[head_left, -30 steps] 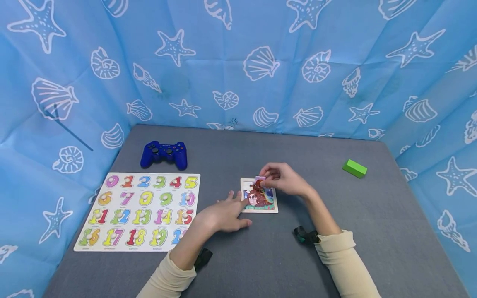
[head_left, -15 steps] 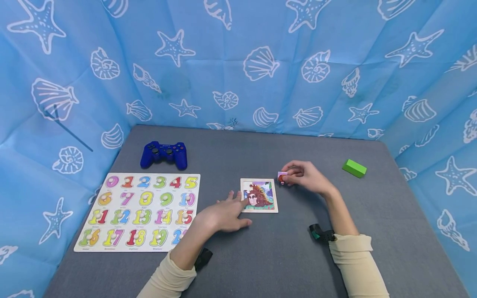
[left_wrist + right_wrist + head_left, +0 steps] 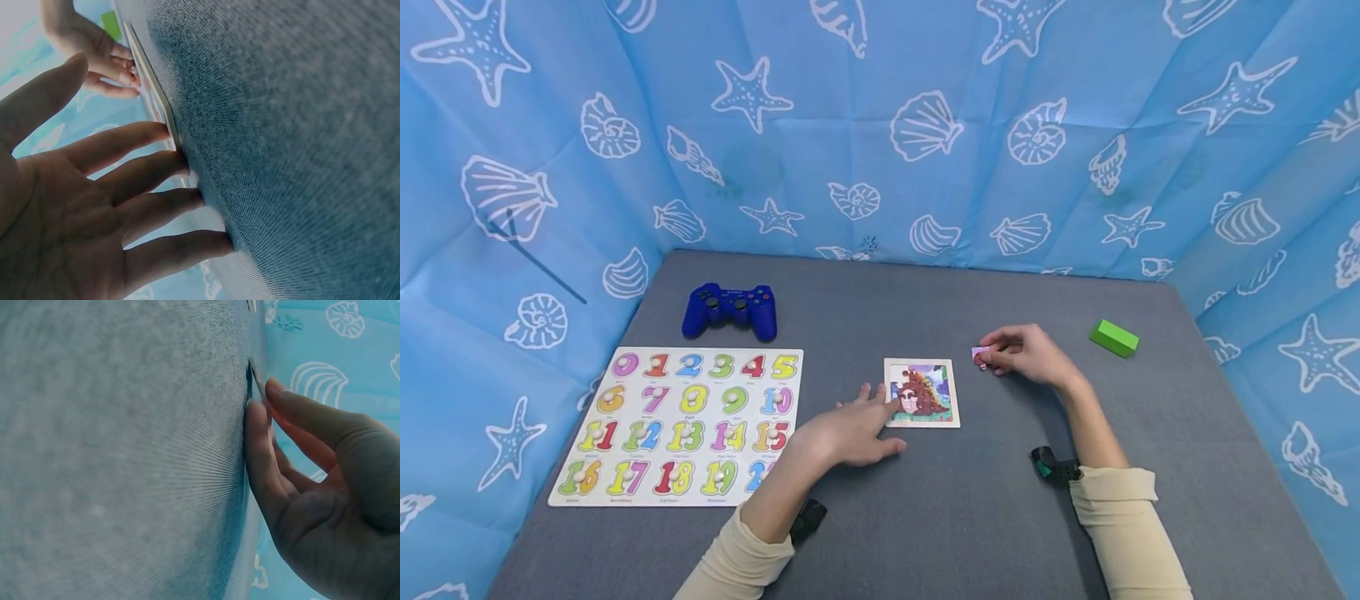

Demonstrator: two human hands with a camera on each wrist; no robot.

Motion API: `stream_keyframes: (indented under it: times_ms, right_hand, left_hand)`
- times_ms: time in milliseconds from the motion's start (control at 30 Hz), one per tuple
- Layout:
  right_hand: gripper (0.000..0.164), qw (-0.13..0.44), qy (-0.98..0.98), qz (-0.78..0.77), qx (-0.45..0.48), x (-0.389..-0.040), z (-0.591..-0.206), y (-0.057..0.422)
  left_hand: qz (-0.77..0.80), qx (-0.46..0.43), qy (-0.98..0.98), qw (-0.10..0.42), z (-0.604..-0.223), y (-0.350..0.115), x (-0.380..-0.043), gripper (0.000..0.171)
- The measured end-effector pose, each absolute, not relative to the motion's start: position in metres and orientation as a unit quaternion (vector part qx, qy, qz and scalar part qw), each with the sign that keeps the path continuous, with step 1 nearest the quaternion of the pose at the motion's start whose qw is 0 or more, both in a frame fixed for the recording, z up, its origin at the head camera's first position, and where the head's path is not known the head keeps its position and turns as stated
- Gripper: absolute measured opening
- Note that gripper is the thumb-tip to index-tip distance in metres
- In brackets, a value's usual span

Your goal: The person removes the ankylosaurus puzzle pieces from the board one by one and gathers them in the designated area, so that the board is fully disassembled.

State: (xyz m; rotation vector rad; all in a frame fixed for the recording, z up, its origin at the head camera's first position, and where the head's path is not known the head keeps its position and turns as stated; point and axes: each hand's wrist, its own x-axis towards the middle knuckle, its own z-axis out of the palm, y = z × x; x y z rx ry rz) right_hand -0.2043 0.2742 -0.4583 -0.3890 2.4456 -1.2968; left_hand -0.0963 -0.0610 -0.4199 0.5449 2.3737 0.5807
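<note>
Pink-and-red jigsaw piece (image 3: 979, 355): held it pinched in the right hand (image 3: 1027, 355), thumb to fingers, just right of the wooden-framed jigsaw puzzle (image 3: 929, 397); rested the left hand (image 3: 854, 429), fingers straight and apart, on the puzzle's left edge.

Looks like grey woven cloth across the desk (image 3: 940, 500), matt, finely ribbed and slightly rough in the wrist views. Appears as thin, smooth cloth in the curtain (image 3: 880, 125), creased and printed in white. Seems to be pale wood around the small puzzle (image 3: 917, 362), smooth at the frame, with printed pieces inside. Bears similar printing on the loose piece (image 3: 979, 356), too small to tell the material. Looks like smooth painted wood in the number board (image 3: 633, 402), with rounded knobs (image 3: 693, 400). Reads as moulded plastic on the controller (image 3: 728, 312). Looks smooth on the green block (image 3: 1114, 338), evenly coloured. Shows soft, matt cloth on the 2 sleeves (image 3: 1123, 521).
</note>
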Motion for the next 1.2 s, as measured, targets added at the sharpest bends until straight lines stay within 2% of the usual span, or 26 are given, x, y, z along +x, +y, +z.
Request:
stream_keyframes:
  times_ms: [300,700,1200]
  right_hand:
    - [0.028,0.151,0.871,-0.448,-0.131,-0.199,-0.454,0.267]
    - [0.026,0.179,0.845,-0.470,-0.181,-0.192,-0.453,0.238]
    - [0.026,0.248,0.810,-0.473,-0.243,-0.193,-0.453,0.186]
  left_hand:
    - [0.223,0.208,0.899,0.314,-0.421,-0.061,-0.096,0.071]
    - [0.219,0.202,0.899,0.322,-0.421,-0.060,-0.098,0.071]
    - [0.212,0.202,0.901,0.321,-0.421,-0.060,-0.099,0.072]
